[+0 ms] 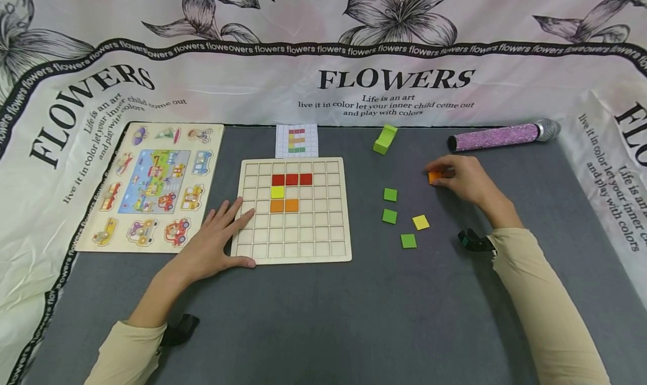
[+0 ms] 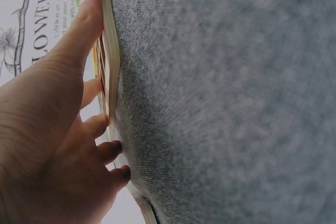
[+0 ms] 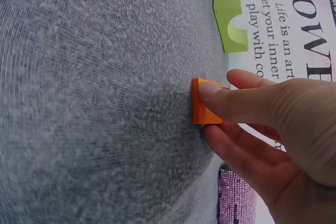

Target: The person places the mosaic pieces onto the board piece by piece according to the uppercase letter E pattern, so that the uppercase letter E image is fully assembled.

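My right hand (image 1: 465,181) pinches an orange square tile (image 3: 206,103) between thumb and fingers, close over the grey cloth right of the board. My left hand (image 1: 214,241) lies with spread fingers at the left edge of the wooden grid board (image 1: 323,244), its thumb along the near edge in the left wrist view. On the board sit a row of red tiles (image 1: 291,180), a yellow tile (image 1: 277,192) below the leftmost, and two orange tiles (image 1: 284,205) under that. A small pattern card (image 1: 297,141) with coloured rows lies behind the board.
Between board and right hand lie several loose green tiles (image 1: 389,216) and a yellow tile (image 1: 420,222). Farther back are a green arch-cut block (image 1: 385,139) and a glittery purple microphone (image 1: 497,137). A picture puzzle (image 1: 151,236) lies at the left.
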Demonstrator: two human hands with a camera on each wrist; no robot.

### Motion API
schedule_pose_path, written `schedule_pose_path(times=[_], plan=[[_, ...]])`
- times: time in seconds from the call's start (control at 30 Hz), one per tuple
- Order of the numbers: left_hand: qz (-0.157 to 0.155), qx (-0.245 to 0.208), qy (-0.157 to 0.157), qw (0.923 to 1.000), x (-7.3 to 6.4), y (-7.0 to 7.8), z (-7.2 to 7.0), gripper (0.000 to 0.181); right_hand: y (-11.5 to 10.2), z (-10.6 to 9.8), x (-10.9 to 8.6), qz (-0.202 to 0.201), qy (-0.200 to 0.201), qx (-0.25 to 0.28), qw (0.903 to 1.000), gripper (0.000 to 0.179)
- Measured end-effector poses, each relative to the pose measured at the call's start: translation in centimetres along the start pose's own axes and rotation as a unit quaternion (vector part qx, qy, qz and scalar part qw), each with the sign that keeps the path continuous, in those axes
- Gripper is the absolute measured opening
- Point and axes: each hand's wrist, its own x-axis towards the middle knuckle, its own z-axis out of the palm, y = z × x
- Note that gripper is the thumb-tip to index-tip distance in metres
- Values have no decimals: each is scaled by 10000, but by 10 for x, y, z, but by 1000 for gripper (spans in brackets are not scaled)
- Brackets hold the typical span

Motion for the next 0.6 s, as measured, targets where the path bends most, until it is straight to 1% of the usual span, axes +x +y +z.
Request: schedule_pose_path(times=[0.13,0.27,0.47,0.6], plan=[[2,36,14,10000,0,-1,0,106,-6,3,2,-94,24,-40,9999,28],[31,31,23,10000,-1,-1,0,107,-20,9,6,-302,45,27,9995,27],[4,10,-30,10000,1,-1,-1,106,-55,25,18,-902,147,155,9957,26],[22,-5,-34,10000,1,-2,1,107,-82,41,27,-1169,-111,414,9922,28]])
